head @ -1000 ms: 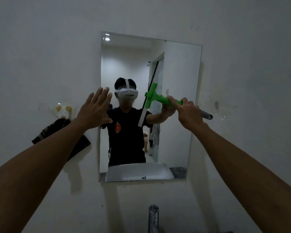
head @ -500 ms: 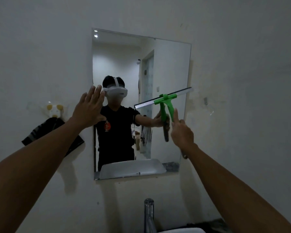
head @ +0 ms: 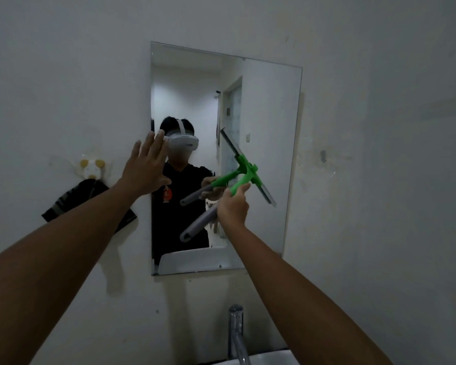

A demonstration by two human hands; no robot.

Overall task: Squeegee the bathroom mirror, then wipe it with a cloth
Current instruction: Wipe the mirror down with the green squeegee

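Note:
A rectangular frameless mirror (head: pixel 269 106) hangs on the white wall. My right hand (head: pixel 233 206) grips a squeegee (head: pixel 249 173) with a green head and grey handle. Its blade lies against the glass, slanting from upper left to lower right, and the handle points down-left. My left hand (head: pixel 146 167) is flat with fingers spread, resting at the mirror's left edge. The mirror reflects a person in a black shirt and the squeegee. A dark cloth (head: pixel 71 198) hangs from a hook left of the mirror.
A small animal-shaped wall hook (head: pixel 91 168) holds the dark cloth. A chrome tap (head: pixel 236 335) rises below the mirror, above the rim of a white basin (head: pixel 271 358). A small metal hook (head: pixel 323 156) sticks out of the wall to the right of the mirror.
The squeegee has turned clockwise: blade was near upright, then almost level, and now slants down to the right with the handle pointing down-left. My left hand stays at the mirror's left edge.

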